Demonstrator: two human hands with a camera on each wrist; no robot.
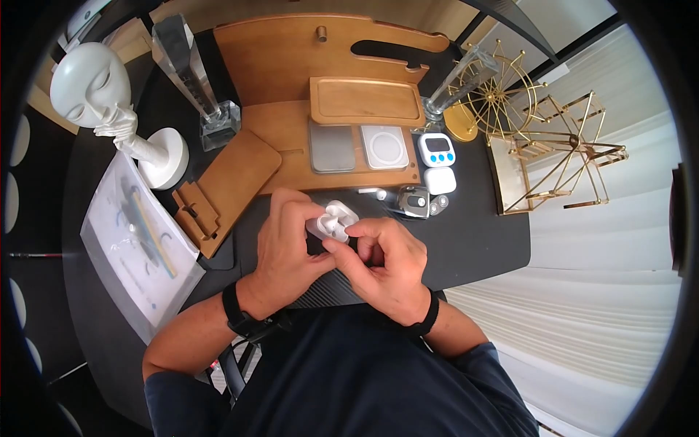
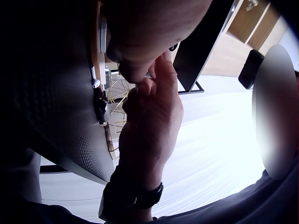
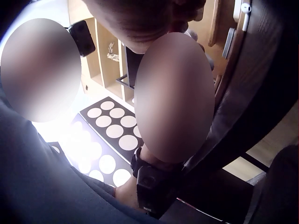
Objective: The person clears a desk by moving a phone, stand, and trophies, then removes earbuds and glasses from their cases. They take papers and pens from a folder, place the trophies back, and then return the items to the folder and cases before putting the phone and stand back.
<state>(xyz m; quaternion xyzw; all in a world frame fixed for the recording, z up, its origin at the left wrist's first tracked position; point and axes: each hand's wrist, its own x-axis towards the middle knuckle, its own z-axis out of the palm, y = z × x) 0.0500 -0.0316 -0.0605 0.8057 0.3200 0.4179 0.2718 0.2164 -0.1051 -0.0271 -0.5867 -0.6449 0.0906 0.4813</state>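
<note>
In the head view a white earbud case [image 1: 335, 221] is held between both hands, above the front of the desk, its lid raised. My left hand [image 1: 284, 237] grips the case from the left side. The thumb and index finger of my right hand [image 1: 389, 266] pinch at the case's near right edge; whether they also hold an earbud I cannot tell. A loose white earbud [image 1: 374, 192] lies on the desk just beyond the hands, and it shows in the right wrist view too. Fingers hide most of the case in both wrist views.
Behind the hands stands a wooden desk organizer [image 1: 277, 73] bearing a grey flat box [image 1: 332, 151] and a white charger [image 1: 384, 148]. A timer [image 1: 437, 150], a white rounded box [image 1: 440, 180] and a small silver device [image 1: 413, 202] sit right. Left are a wooden stand [image 1: 233, 178], document pouch [image 1: 138, 247] and white sculpture [image 1: 91, 84].
</note>
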